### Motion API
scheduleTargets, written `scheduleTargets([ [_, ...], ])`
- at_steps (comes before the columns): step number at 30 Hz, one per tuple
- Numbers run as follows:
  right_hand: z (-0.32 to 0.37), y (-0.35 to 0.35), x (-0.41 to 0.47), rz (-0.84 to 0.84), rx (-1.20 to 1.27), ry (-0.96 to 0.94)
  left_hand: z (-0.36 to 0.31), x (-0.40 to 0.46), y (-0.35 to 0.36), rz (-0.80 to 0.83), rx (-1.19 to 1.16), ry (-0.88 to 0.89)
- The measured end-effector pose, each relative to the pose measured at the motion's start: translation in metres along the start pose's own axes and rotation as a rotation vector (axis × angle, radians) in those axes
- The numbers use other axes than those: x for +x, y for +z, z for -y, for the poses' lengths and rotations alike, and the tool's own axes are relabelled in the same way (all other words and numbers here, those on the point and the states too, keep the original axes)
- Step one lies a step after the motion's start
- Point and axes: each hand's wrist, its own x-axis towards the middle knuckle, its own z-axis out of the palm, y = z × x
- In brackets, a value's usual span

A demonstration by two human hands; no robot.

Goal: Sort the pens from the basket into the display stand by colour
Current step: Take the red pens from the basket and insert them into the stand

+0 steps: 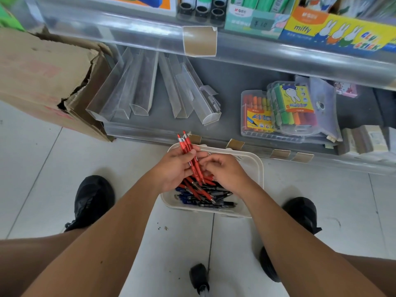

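A cream plastic basket (255, 166) sits on the floor tiles below the bottom shelf, holding several red, blue and black pens (205, 196). My left hand (173, 168) grips a small bunch of red pens (186, 144) that stick up past the basket's far rim. My right hand (227, 170) hovers over the basket beside them, fingers curled at the lower ends of the red pens; what it pinches is hidden. Clear plastic display troughs (139, 86) lie on the bottom shelf, with nothing in them.
A torn cardboard box (47, 82) stands at the left. Marker sets in clear cases (287, 110) lie on the shelf's right. A clear shelf rail (150, 33) overhangs above. My black shoes (92, 200) flank the basket; a dark object (199, 277) lies near my feet.
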Motion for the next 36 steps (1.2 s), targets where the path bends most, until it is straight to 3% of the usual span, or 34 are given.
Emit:
scheduleTargets([
  [3, -0.014, -0.001, 0.005, -0.052, -0.105, 0.079, -0.001, 0.004, -0.002, -0.057, 0.006, 0.014],
  [9, -0.064, 0.02, 0.006, 0.14, -0.691, 0.073, -0.005, 0.008, -0.007, -0.131, -0.032, 0.019],
  [15, -0.078, 0.029, 0.008, 0.168, -0.831, 0.117, -0.007, 0.009, -0.006, -0.133, -0.046, 0.024],
  [24, -0.08, 0.024, 0.01, 0.186, -0.822, 0.169, -0.007, 0.006, -0.007, -0.134, -0.038, 0.021],
  [36, -0.046, -0.015, -0.001, 0.135, -0.169, 0.16, -0.009, 0.002, -0.009, -0.142, -0.021, 0.042],
])
